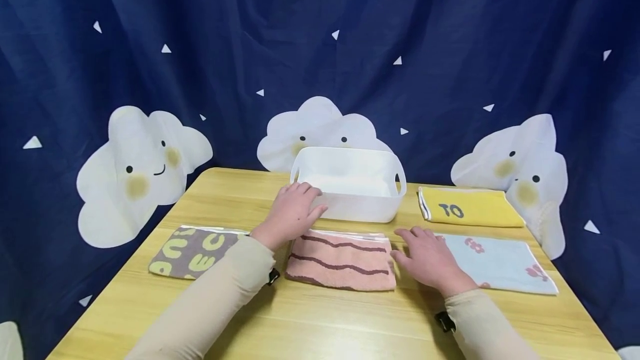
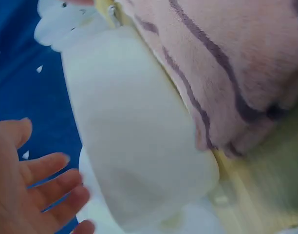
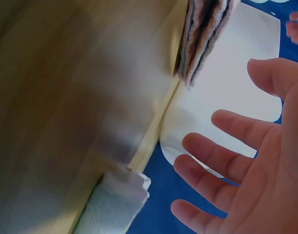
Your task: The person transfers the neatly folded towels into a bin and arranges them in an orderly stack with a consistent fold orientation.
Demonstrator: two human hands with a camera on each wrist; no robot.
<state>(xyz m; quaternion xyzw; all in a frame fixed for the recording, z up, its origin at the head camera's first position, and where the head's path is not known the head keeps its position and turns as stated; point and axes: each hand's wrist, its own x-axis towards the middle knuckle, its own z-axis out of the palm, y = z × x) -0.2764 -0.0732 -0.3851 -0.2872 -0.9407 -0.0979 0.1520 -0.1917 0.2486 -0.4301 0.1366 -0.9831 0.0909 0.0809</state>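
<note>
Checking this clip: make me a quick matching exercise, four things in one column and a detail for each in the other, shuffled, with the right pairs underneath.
Things:
1. basket
2. yellow towel
3. pink towel
4. pale blue towel

Details:
A. dark wavy stripes
B. pinkish flower shapes
C. plain white, with handle holes
D. the letters TO

Right pairs: 1-C, 2-D, 3-A, 4-B

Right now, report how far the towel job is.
Looks done: grey towel, pink towel, blue towel and yellow towel lie folded. In hand: nothing; left hand and right hand hold no towel. Remaining: perhaps loading the white basket, where no towel shows.
</note>
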